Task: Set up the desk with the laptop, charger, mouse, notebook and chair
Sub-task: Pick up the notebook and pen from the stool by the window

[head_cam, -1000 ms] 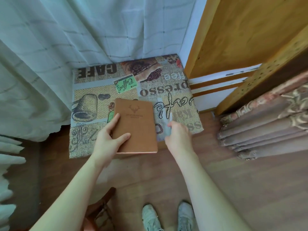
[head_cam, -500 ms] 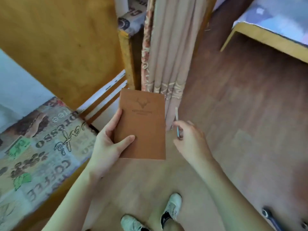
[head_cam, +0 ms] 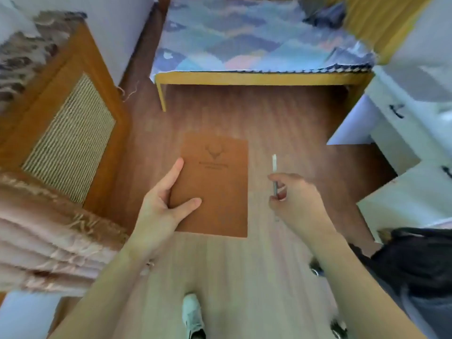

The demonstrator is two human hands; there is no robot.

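A brown notebook (head_cam: 216,189) with a deer-head emblem on its cover is held flat in the air over the wooden floor. My left hand (head_cam: 163,204) grips its left edge, thumb on the cover and fingers underneath. A thin pen (head_cam: 274,171) points upward from my right hand (head_cam: 294,200), pinched between the fingertips to the right of the notebook. A black chair (head_cam: 415,265) shows partly at the lower right. No laptop, charger or mouse is visible.
A bed (head_cam: 256,45) with a patterned blue cover and yellow wooden frame stands ahead. A white cabinet (head_cam: 403,133) with dark handles is on the right. A wooden frame with a woven panel (head_cam: 71,133) and bunched pinkish curtains (head_cam: 49,241) are on the left.
The view has swung from the coffee-print table past the curtains towards the bed. Both hands have kept their hold, the left on the notebook and the right on the pen.
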